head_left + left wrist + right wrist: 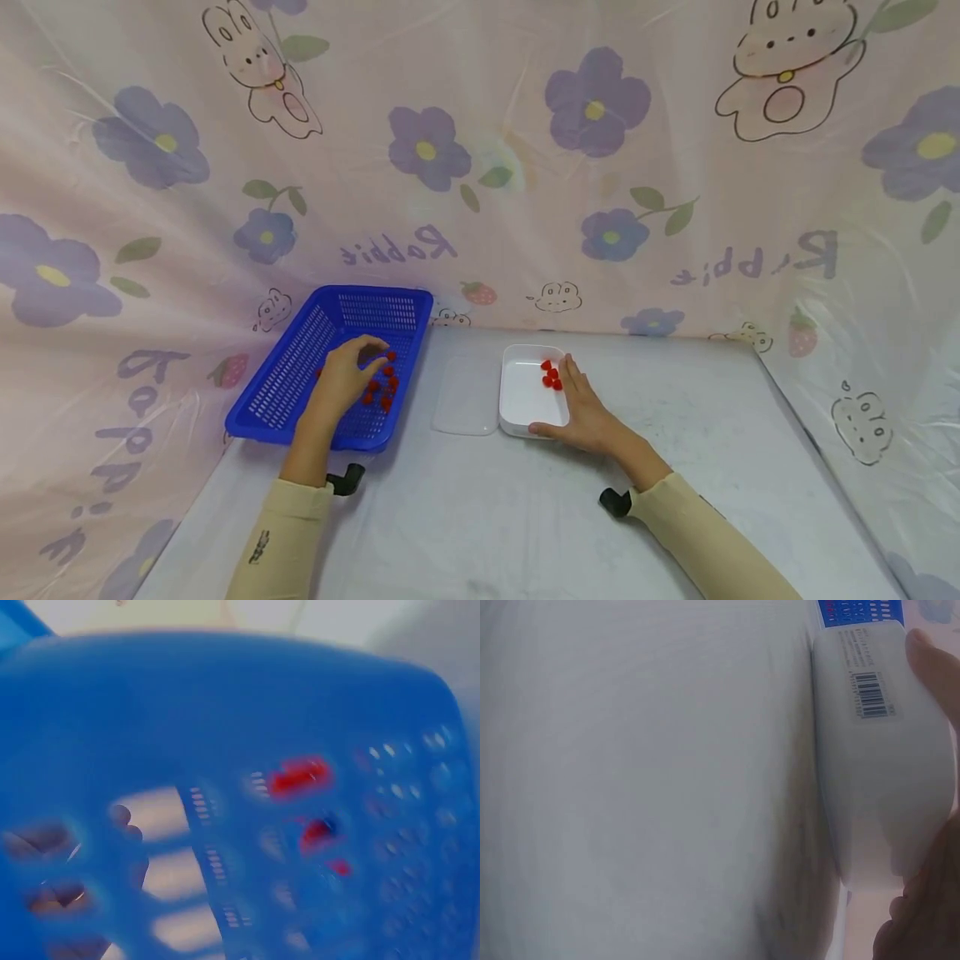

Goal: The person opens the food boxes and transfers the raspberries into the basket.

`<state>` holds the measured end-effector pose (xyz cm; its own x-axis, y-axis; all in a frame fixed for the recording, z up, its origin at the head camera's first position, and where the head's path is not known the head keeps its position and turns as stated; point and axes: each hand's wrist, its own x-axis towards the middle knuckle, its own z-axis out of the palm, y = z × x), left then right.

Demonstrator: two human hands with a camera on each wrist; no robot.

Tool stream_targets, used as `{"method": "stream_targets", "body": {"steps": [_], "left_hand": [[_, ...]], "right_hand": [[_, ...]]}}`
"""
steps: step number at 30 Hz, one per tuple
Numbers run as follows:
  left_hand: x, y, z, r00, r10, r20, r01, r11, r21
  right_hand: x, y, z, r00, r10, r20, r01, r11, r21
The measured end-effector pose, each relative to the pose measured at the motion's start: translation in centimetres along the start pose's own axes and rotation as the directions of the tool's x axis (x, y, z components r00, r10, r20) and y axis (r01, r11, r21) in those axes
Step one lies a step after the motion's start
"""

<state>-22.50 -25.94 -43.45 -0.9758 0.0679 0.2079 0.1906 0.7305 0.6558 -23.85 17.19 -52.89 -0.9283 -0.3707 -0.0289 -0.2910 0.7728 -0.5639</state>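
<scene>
In the head view my left hand (347,373) is over the blue basket (258,408). Its thumb and forefinger stand apart in a curve, with a small red piece (391,356) just past their tips. Several more such red pieces (386,403) lie on the basket floor; the left wrist view shows some blurred through the basket holes. On the right, my right hand (588,417) holds a shallow white plastic box (517,421), thumb at its near side and fingers along its right side. Inside that box, several red pieces (547,381) are grouped by the right wall.
A clear flat plastic lid (465,396) lies on the white table (465,517) between basket and box. Behind the table hangs a patterned curtain (517,250). In the right wrist view the box's side carries a barcode label (870,694).
</scene>
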Motion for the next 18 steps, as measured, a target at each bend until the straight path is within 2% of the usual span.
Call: {"method": "stream_targets", "body": {"steps": [4,9,13,18], "left_hand": [[0.1,1.7,0.1,1.0,0.031,0.001,-0.031,0.999,-0.031],[0.2,4.1,0.9,0.998,0.058,0.014,-0.057,0.996,-0.065],[0.5,5.6,2.3,0.996,0.079,0.033,-0.076,0.995,-0.072],[0.9,7.0,4.4,0.988,0.14,0.058,-0.136,0.989,-0.061]], "right_hand": [[0.1,0.1,0.0,1.0,-0.002,0.0,0.002,1.0,-0.002],[0.0,0.1,0.0,1.0,-0.006,0.0,0.006,1.0,-0.004],[0.0,0.1,-0.1,1.0,-0.006,-0.003,0.006,1.0,0.004],[0.0,0.0,-0.1,1.0,0.003,0.0,-0.003,1.0,0.006]]}}
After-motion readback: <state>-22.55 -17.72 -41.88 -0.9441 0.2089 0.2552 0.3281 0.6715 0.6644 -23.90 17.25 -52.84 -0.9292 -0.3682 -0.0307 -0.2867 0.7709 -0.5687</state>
